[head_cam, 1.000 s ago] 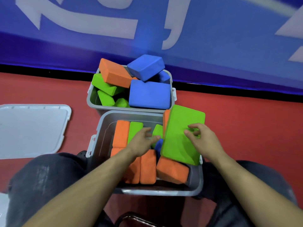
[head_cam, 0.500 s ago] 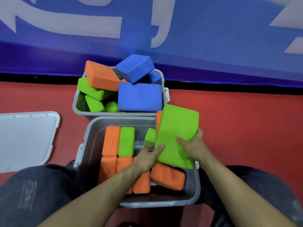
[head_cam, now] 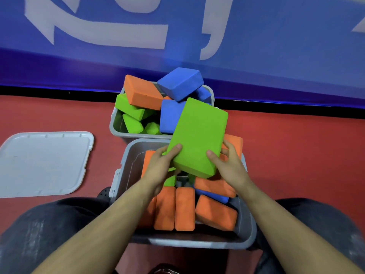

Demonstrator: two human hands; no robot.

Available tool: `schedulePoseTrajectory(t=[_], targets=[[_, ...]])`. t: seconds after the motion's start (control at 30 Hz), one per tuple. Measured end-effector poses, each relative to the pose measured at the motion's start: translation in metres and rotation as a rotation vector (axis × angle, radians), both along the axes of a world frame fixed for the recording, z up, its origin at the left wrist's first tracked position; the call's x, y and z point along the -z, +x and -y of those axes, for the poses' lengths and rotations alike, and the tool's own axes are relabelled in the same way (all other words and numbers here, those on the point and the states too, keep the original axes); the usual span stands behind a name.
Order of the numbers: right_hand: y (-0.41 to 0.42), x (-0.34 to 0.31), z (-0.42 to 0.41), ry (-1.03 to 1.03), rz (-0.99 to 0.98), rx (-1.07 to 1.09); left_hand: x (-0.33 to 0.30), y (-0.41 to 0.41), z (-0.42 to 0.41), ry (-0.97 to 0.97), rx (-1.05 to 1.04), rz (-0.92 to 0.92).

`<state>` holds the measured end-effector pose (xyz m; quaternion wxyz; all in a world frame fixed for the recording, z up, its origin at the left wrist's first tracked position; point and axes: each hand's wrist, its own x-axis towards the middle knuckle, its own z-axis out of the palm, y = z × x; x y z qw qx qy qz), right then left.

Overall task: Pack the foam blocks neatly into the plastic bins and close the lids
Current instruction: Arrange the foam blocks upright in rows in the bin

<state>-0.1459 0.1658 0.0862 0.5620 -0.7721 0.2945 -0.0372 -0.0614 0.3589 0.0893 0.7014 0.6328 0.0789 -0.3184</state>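
You have a large green foam block (head_cam: 198,135) held tilted above the near grey bin (head_cam: 126,167), one of your hands at each lower corner. Inside that bin, orange blocks (head_cam: 174,208) stand side by side at the front left, with another orange block (head_cam: 216,212) and a blue one (head_cam: 214,196) lying loose on the right. The far bin (head_cam: 115,127) is heaped with green, orange and blue blocks. A grey lid (head_cam: 43,163) lies flat on the floor to the left

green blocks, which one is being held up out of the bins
The large green block, gripped at its near end by both hands, left hand and right hand. The other green blocks lie inside the bins.
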Motion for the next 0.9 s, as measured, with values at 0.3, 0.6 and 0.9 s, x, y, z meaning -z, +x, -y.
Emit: schedulePoseTrajectory(t=[0.3,0.6,0.9], targets=[[0.003,0.029,0.015,-0.214,-0.388,0.267,0.016,0.019,-0.051,0.037,-0.261,-0.03],[-0.011,0.07,0.037,0.046,-0.616,0.371,0.052,0.035,-0.093,0.302,-0.493,-0.012],[-0.013,0.087,0.041,0.172,-0.535,0.337,0.053,0.027,-0.079,0.821,-0.145,0.264]])
